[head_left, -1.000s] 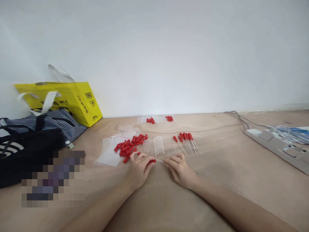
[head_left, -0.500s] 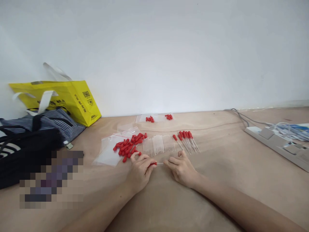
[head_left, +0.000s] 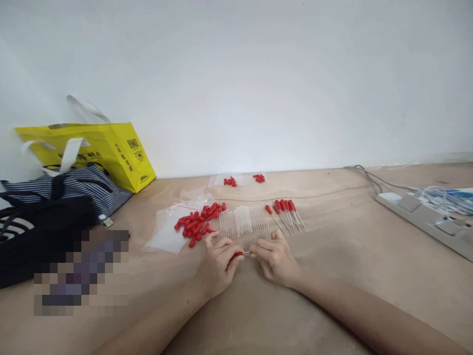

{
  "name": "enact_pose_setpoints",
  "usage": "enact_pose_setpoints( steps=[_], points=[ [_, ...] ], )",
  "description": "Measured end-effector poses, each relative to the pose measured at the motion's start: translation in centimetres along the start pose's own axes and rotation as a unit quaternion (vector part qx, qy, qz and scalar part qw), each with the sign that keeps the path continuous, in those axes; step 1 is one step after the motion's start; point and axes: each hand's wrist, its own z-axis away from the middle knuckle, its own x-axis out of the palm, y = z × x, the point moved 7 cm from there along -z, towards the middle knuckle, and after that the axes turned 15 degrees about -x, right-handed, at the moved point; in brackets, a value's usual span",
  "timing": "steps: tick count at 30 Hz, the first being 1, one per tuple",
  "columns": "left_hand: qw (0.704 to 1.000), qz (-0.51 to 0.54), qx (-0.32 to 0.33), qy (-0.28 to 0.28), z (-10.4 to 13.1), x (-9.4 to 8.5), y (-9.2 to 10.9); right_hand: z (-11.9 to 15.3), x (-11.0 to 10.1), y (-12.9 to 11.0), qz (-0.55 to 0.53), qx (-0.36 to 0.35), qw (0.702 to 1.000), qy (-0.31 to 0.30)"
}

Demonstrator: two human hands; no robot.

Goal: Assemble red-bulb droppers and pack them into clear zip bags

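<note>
Pinched in my left hand [head_left: 219,264] is a red rubber dropper bulb [head_left: 237,255], its open end facing right. My right hand [head_left: 275,259] grips a thin clear dropper tube [head_left: 247,253], whose short visible length meets the bulb; how deep it sits inside is hidden. Behind my left hand lies a pile of loose red bulbs [head_left: 194,224]. A row of bare clear tubes [head_left: 244,220] lies beyond both hands. To its right, several droppers with red bulbs fitted [head_left: 286,212] lie side by side, tips toward me.
Clear zip bags [head_left: 162,231] lie under and beside the bulb pile. Farther back, another bag [head_left: 242,181] holds small red bulbs and tubes. A yellow bag [head_left: 125,158] and striped bag [head_left: 107,190] stand left. A white power strip [head_left: 417,219] with cables lies right.
My left hand has shifted slightly right toward my right hand, and less of the clear tube shows between them. The laid-out droppers and bulb pile stay in place.
</note>
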Motion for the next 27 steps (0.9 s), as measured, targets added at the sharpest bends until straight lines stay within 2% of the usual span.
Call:
enact_pose_setpoints(
  steps=[13, 19, 22, 27],
  points=[
    [0.999, -0.032, 0.001, -0.016, -0.2, 0.3, 0.1, -0.2, 1.1, 0.2, -0.007, 0.011, 0.999, -0.050],
    [0.999, -0.033, 0.006, -0.024, -0.4, -0.1, -0.8, 0.2, 1.6, 1.0, -0.031, 0.026, 0.996, -0.080],
    [0.999, -0.029, -0.004, -0.015, -0.4, -0.5, -1.3, 0.3, 1.5, 1.2, -0.036, 0.035, 0.996, -0.079],
    [1.000, -0.017, 0.006, -0.010, -0.4, -0.4, -0.8, 0.3, 1.2, 1.0, -0.033, 0.031, 0.997, -0.058]
  ],
)
